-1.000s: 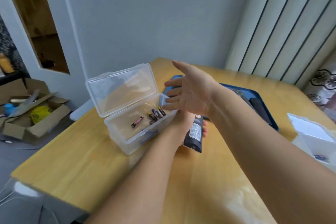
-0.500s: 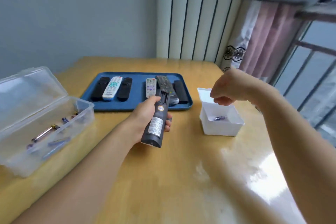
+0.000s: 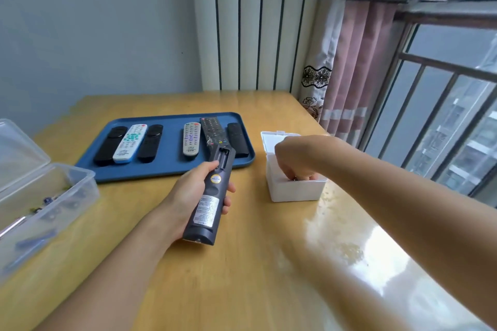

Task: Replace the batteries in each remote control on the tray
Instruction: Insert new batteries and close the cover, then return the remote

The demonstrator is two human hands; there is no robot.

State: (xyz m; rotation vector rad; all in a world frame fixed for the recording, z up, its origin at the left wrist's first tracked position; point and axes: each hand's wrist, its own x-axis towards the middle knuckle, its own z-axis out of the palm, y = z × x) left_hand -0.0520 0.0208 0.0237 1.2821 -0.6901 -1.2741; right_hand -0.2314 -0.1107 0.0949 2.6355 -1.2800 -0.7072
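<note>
My left hand (image 3: 188, 196) grips a dark remote (image 3: 208, 207) above the table, back side up, with its battery compartment (image 3: 223, 158) uncovered. My right hand (image 3: 295, 156) reaches down into a small white box (image 3: 295, 192), fingers curled together. A small metallic battery end (image 3: 294, 177) shows at the fingertips; the rest is hidden by the hand. The blue tray (image 3: 166, 172) behind holds several remotes, among them a white one (image 3: 130, 146), a grey one (image 3: 191, 138) and a black one (image 3: 238, 140).
A clear plastic box (image 3: 67, 196) with its lid up stands at the left edge and holds loose batteries (image 3: 48, 200). The wooden table (image 3: 242, 277) ends at the right near a curtain (image 3: 355, 67) and a barred window.
One second ago my right hand was open beside the clear box. It crossed to the white box curled, and has now dropped from above the box into it. The view swung right.
</note>
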